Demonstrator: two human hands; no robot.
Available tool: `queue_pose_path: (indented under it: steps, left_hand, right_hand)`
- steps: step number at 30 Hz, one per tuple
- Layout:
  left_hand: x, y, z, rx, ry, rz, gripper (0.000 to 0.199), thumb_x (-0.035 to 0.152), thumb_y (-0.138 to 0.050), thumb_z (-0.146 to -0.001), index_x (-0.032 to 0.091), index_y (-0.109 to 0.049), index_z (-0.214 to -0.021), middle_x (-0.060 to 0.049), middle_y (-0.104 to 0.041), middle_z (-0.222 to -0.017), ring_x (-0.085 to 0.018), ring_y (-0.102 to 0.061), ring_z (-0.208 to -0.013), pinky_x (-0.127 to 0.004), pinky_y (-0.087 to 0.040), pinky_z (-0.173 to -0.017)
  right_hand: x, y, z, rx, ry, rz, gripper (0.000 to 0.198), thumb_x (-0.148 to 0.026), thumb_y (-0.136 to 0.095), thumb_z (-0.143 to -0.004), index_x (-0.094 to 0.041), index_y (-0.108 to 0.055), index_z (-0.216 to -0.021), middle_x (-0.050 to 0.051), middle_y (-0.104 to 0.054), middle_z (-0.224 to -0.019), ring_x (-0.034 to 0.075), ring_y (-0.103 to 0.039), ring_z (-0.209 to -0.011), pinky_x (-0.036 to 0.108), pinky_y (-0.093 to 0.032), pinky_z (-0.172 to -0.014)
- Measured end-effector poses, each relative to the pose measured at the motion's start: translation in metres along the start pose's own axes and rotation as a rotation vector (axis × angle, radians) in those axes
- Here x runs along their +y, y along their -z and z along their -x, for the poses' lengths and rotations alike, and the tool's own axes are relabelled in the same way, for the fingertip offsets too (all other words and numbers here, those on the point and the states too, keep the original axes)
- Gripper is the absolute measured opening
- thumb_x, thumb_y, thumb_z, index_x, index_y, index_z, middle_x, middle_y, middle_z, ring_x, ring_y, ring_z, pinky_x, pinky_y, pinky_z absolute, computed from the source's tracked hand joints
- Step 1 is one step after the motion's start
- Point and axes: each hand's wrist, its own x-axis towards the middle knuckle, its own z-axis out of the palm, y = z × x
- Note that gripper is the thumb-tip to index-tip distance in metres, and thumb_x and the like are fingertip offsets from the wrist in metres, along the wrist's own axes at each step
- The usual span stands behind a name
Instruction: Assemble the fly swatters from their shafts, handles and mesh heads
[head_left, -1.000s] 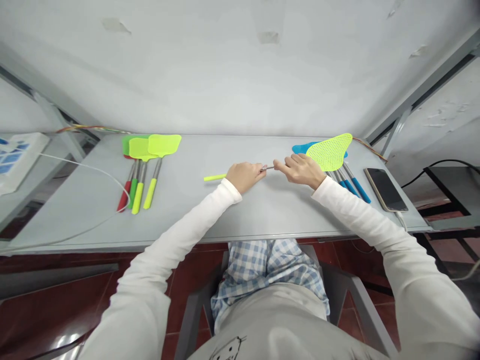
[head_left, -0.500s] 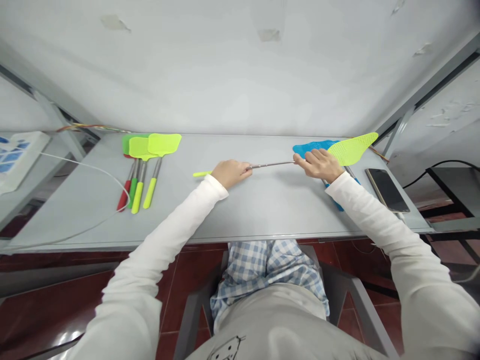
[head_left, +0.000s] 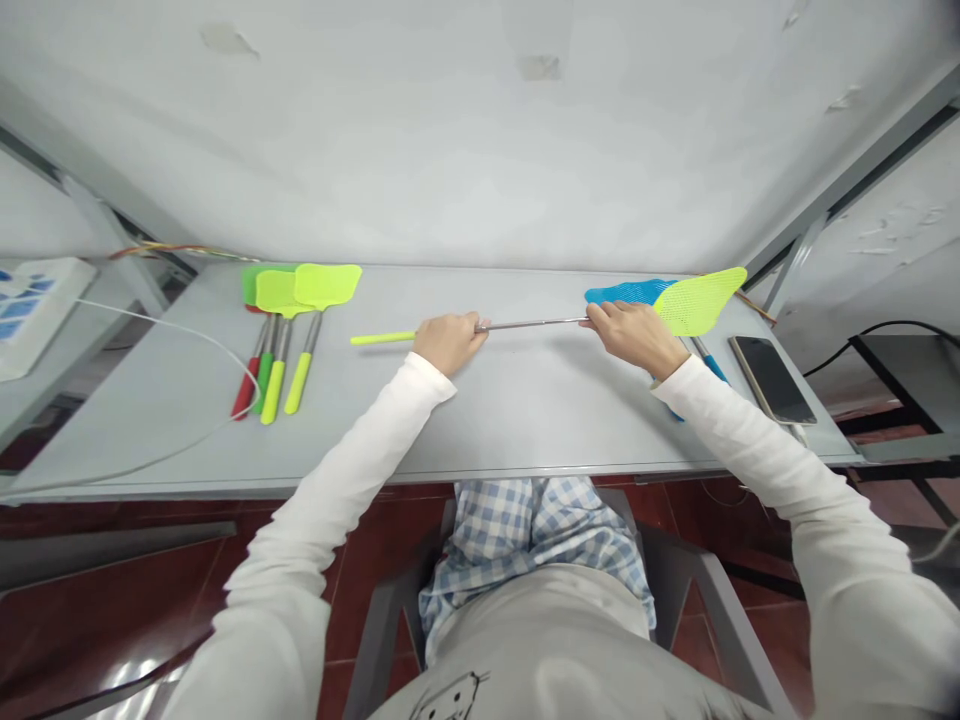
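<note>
We hold one yellow-green swatter (head_left: 534,323) crosswise over the middle of the desk (head_left: 517,420). Our left hand (head_left: 448,343) has its fingers closed around it near the handle; our right hand (head_left: 632,335) grips it beside the head, left of the phone (head_left: 772,380).

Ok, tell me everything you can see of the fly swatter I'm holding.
The fly swatter has a lime-yellow, plastic-looking grip, a thin, metallic-looking shaft that seems telescopic and extended, and a perforated lime-yellow head. It lies crosswise over the tabletop, head to the right. Your left hand wraps the handle side; your right hand grasps near the head. The head overlaps blue fly swatters in view; whether they touch is unclear.
</note>
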Motion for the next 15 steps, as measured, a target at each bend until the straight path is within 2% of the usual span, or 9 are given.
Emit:
queue_pose_path:
  steps: [4, 8, 15]
  left_hand:
    - [0.016, -0.002, 0.001, 0.001, -0.072, 0.008, 0.052, 0.044, -0.024, -0.098, 0.015, -0.067, -0.102, -0.016, -0.072, -0.082, -0.027, -0.068, -0.083, -0.032, -0.039, -0.066]
    - [0.023, -0.003, 0.003, -0.004, -0.117, 0.01, 0.049, 0.042, -0.027, -0.098, 0.017, -0.068, -0.105, -0.015, -0.072, -0.081, -0.027, -0.069, -0.082, -0.031, -0.04, -0.066]
    - [0.016, -0.003, -0.002, -0.05, -0.155, -0.001, 0.039, 0.038, -0.037, -0.094, 0.022, -0.07, -0.109, -0.012, -0.073, -0.087, -0.027, -0.069, -0.088, -0.032, -0.042, -0.068]
  right_hand:
    - [-0.018, 0.008, -0.008, -0.096, 0.053, -0.001, 0.056, -0.042, -0.009, -0.101, -0.013, -0.056, -0.108, 0.013, -0.067, -0.086, 0.018, -0.055, -0.065, 0.03, -0.015, -0.057]
    - [-0.028, 0.016, -0.012, -0.155, 0.073, -0.009, 0.059, -0.047, -0.007, -0.1, -0.015, -0.055, -0.112, 0.012, -0.069, -0.083, 0.017, -0.056, -0.061, 0.029, -0.015, -0.057]
    - [-0.018, 0.007, -0.009, -0.152, 0.008, -0.063, 0.058, -0.051, -0.011, -0.099, -0.019, -0.058, -0.111, 0.011, -0.071, -0.084, 0.017, -0.053, -0.06, 0.028, -0.014, -0.059]
